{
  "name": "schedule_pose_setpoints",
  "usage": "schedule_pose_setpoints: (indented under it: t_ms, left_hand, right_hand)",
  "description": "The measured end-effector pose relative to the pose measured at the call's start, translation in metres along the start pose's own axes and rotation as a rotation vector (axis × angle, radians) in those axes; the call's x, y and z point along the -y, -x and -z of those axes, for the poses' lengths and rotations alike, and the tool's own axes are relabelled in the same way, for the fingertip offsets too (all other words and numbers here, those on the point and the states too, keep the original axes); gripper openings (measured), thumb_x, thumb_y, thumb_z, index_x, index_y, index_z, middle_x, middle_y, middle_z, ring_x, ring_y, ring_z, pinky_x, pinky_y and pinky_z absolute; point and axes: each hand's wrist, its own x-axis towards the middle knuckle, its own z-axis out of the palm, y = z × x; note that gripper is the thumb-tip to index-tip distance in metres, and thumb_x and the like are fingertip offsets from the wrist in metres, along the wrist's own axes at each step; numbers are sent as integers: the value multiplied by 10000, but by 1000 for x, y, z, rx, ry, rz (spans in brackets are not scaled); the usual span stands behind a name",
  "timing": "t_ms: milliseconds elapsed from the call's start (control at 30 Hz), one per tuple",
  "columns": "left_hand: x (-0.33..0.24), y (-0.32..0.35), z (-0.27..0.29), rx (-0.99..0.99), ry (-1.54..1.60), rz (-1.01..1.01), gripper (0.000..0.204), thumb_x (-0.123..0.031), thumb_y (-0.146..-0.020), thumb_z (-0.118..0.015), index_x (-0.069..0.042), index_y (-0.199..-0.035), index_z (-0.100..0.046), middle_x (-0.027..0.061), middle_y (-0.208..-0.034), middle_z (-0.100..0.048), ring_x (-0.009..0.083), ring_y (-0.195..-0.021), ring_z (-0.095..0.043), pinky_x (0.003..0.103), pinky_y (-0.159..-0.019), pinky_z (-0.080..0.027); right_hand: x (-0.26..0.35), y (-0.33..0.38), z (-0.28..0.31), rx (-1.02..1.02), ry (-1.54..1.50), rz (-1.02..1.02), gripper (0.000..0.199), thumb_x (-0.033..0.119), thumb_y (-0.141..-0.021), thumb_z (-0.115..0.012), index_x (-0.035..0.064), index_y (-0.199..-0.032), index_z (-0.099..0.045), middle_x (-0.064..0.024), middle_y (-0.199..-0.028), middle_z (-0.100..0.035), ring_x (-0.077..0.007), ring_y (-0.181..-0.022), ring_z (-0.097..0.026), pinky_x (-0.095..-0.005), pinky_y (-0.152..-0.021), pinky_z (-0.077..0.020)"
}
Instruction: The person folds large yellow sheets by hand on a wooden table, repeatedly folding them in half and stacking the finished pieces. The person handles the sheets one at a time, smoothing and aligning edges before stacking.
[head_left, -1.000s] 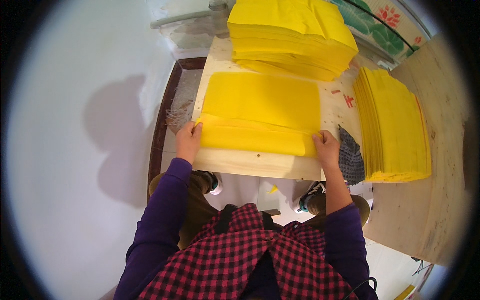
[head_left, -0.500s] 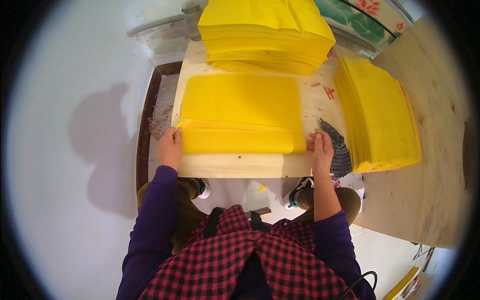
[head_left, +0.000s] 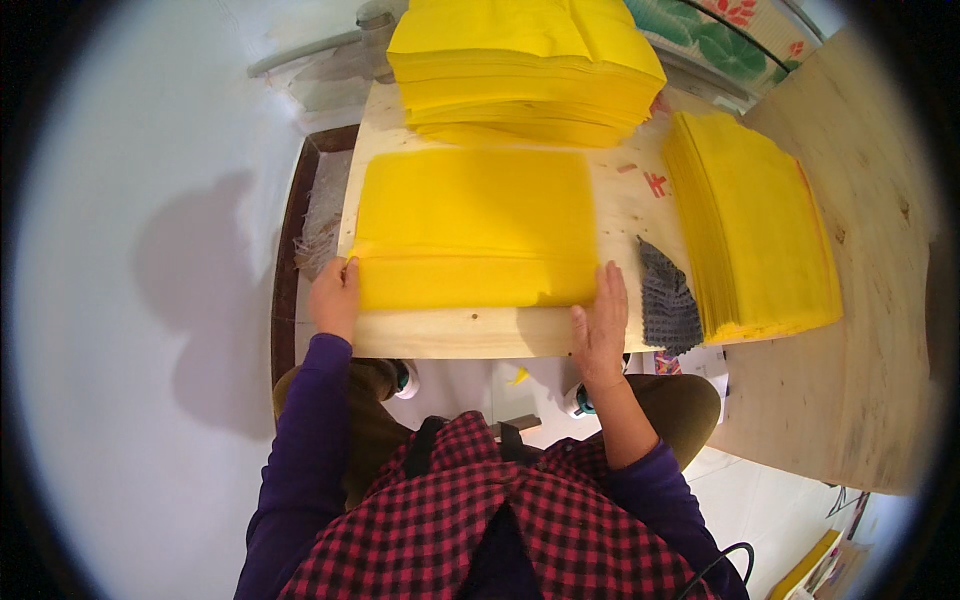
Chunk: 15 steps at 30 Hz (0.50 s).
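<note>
A yellow cloth-like sheet (head_left: 475, 205) lies flat on the pale wooden table (head_left: 440, 338), with a strip folded over along its near side. My left hand (head_left: 335, 298) is closed on the left end of that fold, thumb and fingers pinching its edge. At the opposite end, my right hand (head_left: 603, 325) is open, its fingers straight and held upright against the sheet's right edge. A dark grey textured piece of cloth with jagged edges (head_left: 668, 300) rests to the right of my right hand.
A thick stack of yellow sheets (head_left: 525, 85) stands at the far side of the table, and another stack (head_left: 755, 230) at the right. Small red scraps (head_left: 655, 184) lie between them. A large wooden board (head_left: 850, 390) is at the right, a white wall (head_left: 120, 330) at the left.
My right hand has moved left and a little nearer, its curled fingers straightening against the sheet's edge. My left hand keeps its pinch on the fold.
</note>
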Motion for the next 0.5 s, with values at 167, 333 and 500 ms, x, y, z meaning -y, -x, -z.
schedule_pose_setpoints:
  t_ms: [167,333,500]
  left_hand:
    - [-1,2,-2,-26,-1,18,271,-310,-909,-566,-47,-859,-610,176,-776,-638,388,-725,-608,465,-620,-458]
    - [1,2,-3,12,-12,31,264,-311,-909,-560,-55,-869,-608,174,-774,-639,387,-727,-610,469,-620,-459]
    - [-2,0,-2,21,-57,39,252,-316,-912,-554,-70,-881,-601,165,-737,-635,375,-700,-615,465,-618,-465]
  right_hand:
    - [39,-3,-11,270,235,132,732,321,-853,-617,-7,-1426,-302,-191,-1510,-243,-334,-1414,-198,-497,-1142,-137]
    - [54,-13,-29,382,341,184,784,409,-854,-598,-3,-1441,-282,-150,-1534,-213,-282,-1432,-167,-480,-1149,-123]
    - [44,-18,-40,408,391,113,769,436,-878,-557,-9,-1441,-281,-155,-1529,-229,-284,-1429,-175,-464,-1152,-121]
